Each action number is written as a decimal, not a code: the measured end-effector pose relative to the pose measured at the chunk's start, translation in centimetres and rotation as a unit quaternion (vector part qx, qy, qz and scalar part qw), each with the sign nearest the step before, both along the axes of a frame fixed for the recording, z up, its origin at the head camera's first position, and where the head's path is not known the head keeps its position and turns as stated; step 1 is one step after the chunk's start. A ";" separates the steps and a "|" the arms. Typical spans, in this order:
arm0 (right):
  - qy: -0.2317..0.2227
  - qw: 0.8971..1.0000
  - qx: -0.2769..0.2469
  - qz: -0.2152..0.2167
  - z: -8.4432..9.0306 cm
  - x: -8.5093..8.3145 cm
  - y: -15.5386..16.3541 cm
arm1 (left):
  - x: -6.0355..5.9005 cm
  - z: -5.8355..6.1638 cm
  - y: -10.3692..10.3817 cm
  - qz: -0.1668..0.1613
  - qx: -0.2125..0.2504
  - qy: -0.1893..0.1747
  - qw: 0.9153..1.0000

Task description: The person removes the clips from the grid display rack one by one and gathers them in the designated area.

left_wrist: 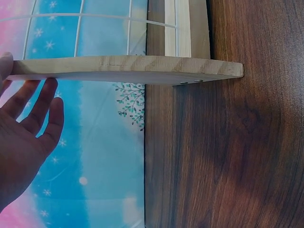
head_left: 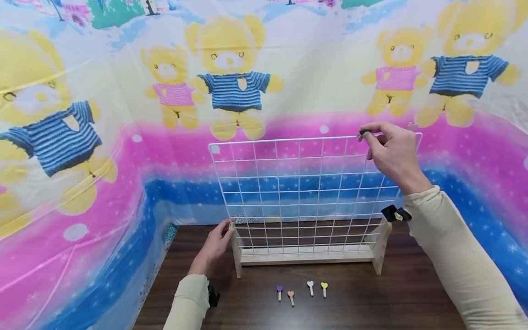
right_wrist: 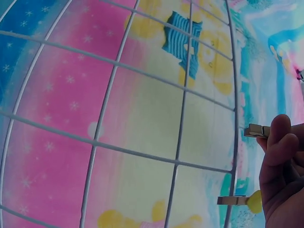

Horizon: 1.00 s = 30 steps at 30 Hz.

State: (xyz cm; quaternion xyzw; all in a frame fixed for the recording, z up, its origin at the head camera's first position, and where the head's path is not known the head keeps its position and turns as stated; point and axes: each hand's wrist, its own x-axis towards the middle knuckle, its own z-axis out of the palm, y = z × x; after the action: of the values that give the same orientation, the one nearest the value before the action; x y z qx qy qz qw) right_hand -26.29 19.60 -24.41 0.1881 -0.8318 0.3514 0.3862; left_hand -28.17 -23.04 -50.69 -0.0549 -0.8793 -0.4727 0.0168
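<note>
Right hand [head_left: 392,153]: raised at the top right corner of the white wire grid [head_left: 301,192], fingers pinching a small dark-headed clip [head_left: 363,133] against the grid's top wire. Left hand [head_left: 214,245]: fingers straight, resting against the left wooden foot [head_left: 236,252] of the grid's stand, holding nothing. Four heart-topped clips [head_left: 301,289]: lying in a loose row on the dark wooden table [head_left: 371,298], just in front of the grid. Bear-print sheet [head_left: 231,78]: hanging behind the grid.
</note>
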 end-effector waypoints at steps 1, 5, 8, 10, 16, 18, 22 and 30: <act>0.010 1.000 0.007 0.002 -0.1 0.2 0.0 | 0.0 0.0 0.0 0.000 0.001 0.000 1.000; 0.023 0.999 0.025 0.024 -1.3 1.2 -0.2 | 0.0 0.0 0.0 0.001 0.000 0.000 1.000; 0.004 0.999 0.029 0.045 -3.0 1.8 -0.2 | 0.1 0.0 0.0 -0.001 -0.004 0.000 1.000; -0.019 0.998 0.029 0.057 -4.5 2.2 -0.1 | 0.1 -0.1 0.0 0.000 -0.004 -0.001 1.000; -0.071 0.994 0.065 0.052 -9.5 3.1 0.1 | 0.1 -0.1 0.1 0.003 -0.005 -0.001 1.000; -0.098 0.991 0.072 0.059 -11.1 3.5 0.0 | 0.1 -0.1 0.1 0.002 -0.005 -0.002 1.000; -0.144 0.984 0.081 0.070 -14.4 4.2 -0.2 | 0.2 0.0 0.2 -0.002 -0.006 -0.001 1.000; -0.217 0.969 0.084 0.081 -20.7 4.5 -0.4 | 0.2 -0.1 0.1 -0.001 -0.009 0.001 1.000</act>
State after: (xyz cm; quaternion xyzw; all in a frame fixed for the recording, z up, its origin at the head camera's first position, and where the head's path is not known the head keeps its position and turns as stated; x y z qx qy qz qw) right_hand -21.83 19.19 -45.13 0.2062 -0.9042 0.3429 0.1495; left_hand -28.01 -22.93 -50.75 -0.0565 -0.8835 -0.4647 0.0168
